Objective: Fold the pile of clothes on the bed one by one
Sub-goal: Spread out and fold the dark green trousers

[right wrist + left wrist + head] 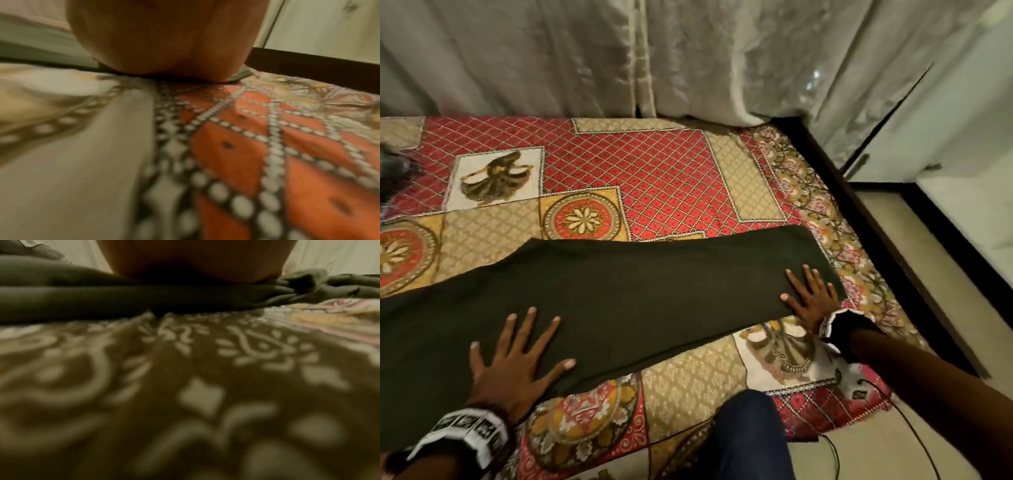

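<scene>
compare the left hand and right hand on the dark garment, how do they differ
The left hand lies mid-length on the dark garment, fingers widely spread; the right hand lies at its far right end by the bedspread border, fingers closer together. Both press flat, gripping nothing.

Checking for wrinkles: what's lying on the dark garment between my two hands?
Nothing: in the head view, only smooth dark garment spans between left hand and right hand.

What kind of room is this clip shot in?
Most likely a home bedroom: a bed with a patterned bedspread, pale curtains behind it, and a dark garment spread flat under both hands.
</scene>
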